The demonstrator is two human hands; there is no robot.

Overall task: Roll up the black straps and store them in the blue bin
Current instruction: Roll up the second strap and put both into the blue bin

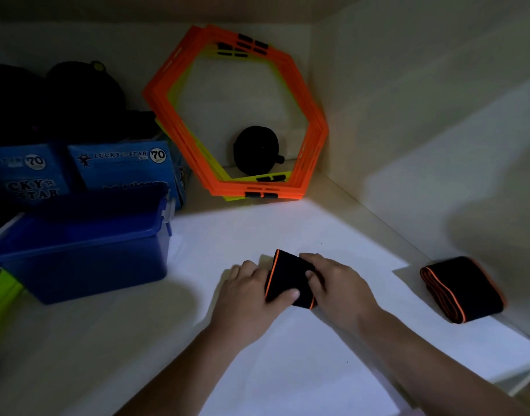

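A rolled black strap with orange edging [289,276] lies on the white shelf floor in the middle. My left hand [251,291] grips its left end with the thumb across the front. My right hand [335,285] presses on its right side, fingers over the top. A second black strap with orange edging [464,291] lies folded flat at the right, apart from both hands. The open blue bin [86,253] stands at the left; its inside is too dark to make out.
Orange and yellow hexagonal rings [236,115] lean in the back corner with a round black object [256,150] behind them. Blue "Lucky Star" boxes [119,166] and dark bags [62,97] sit behind the bin. A green item [1,292] lies at far left.
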